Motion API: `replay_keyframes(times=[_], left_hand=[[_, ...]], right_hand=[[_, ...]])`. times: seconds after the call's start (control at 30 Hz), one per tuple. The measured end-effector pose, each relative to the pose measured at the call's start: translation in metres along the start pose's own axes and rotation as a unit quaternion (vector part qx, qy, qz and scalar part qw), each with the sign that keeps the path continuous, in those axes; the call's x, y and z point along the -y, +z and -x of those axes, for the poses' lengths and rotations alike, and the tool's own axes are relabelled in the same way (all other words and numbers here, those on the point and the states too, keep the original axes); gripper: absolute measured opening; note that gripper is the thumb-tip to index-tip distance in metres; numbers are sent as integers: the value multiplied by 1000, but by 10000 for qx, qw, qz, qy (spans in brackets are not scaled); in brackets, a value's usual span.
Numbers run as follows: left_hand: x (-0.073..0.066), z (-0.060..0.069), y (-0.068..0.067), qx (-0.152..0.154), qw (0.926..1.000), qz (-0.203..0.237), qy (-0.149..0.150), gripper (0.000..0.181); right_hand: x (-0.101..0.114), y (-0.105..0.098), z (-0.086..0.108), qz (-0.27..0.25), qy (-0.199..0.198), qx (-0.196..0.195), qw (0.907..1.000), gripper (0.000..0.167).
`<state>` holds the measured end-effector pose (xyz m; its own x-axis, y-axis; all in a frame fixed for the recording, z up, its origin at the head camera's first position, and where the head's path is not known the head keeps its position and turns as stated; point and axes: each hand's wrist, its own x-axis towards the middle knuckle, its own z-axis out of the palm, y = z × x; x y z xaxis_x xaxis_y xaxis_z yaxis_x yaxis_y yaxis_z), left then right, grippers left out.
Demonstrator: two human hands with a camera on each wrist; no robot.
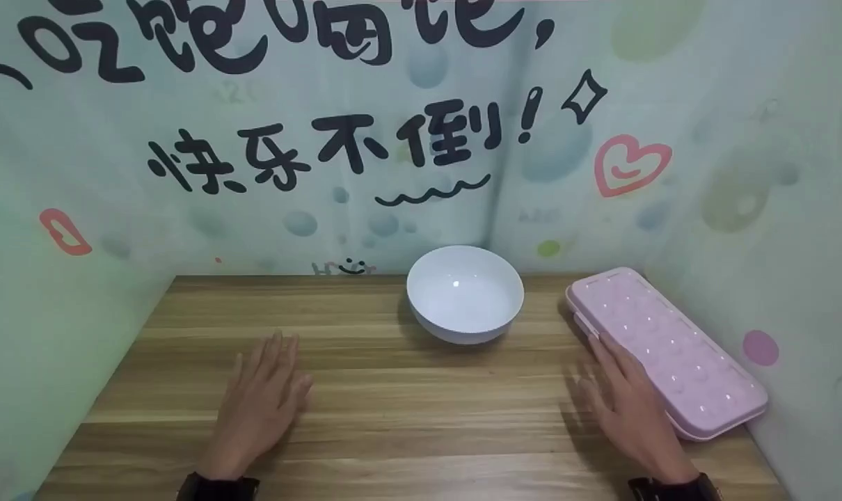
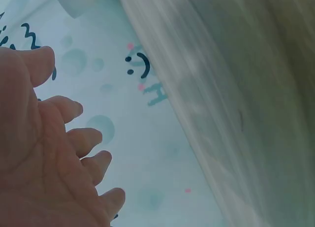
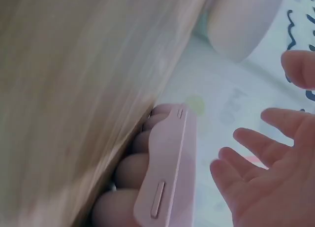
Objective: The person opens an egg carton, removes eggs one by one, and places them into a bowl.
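My left hand (image 1: pixel 261 403) is over the left part of the wooden table, fingers extended and holding nothing. In the left wrist view its palm (image 2: pixel 39 153) faces the camera with the fingers loosely spread. My right hand (image 1: pixel 633 410) is beside the long side of a pink lidded box (image 1: pixel 671 348) with a bumpy top. From the head view I cannot tell whether they touch; the right wrist view shows the right hand (image 3: pixel 280 163) apart from the box's latched side (image 3: pixel 170 158), with rounded cups below. A white bowl (image 1: pixel 463 296) stands upright between the hands, farther back.
The wood-grain table (image 1: pixel 393 431) meets a printed backdrop (image 1: pixel 351 229) with dark lettering along its back edge. More of the pale backdrop closes off the left and right sides. The pink box lies at an angle along the table's right edge.
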<state>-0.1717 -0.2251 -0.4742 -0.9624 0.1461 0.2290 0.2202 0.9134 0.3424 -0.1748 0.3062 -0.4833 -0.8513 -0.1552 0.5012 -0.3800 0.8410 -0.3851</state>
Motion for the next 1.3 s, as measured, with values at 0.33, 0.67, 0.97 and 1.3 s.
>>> replay_keyframes(times=[0.33, 0.67, 0.97, 1.3], left_hand=[[-14, -44, -3, 551, 9790, 1944, -278, 72], [-58, -108, 22, 643, 9260, 3680, -547, 69], [-96, -146, 49, 981, 8654, 4645, -1604, 74], [-112, -162, 69, 1024, 8619, 4751, -1447, 69]], right_hand=[[7, -12, -41, -2401, 1064, 1422, 9544, 73], [14, 21, -108, -3976, 2273, 2015, 8658, 80], [23, 55, -136, -4808, 2800, 2144, 8028, 75], [22, 66, -139, -4883, 2900, 2055, 7970, 75]])
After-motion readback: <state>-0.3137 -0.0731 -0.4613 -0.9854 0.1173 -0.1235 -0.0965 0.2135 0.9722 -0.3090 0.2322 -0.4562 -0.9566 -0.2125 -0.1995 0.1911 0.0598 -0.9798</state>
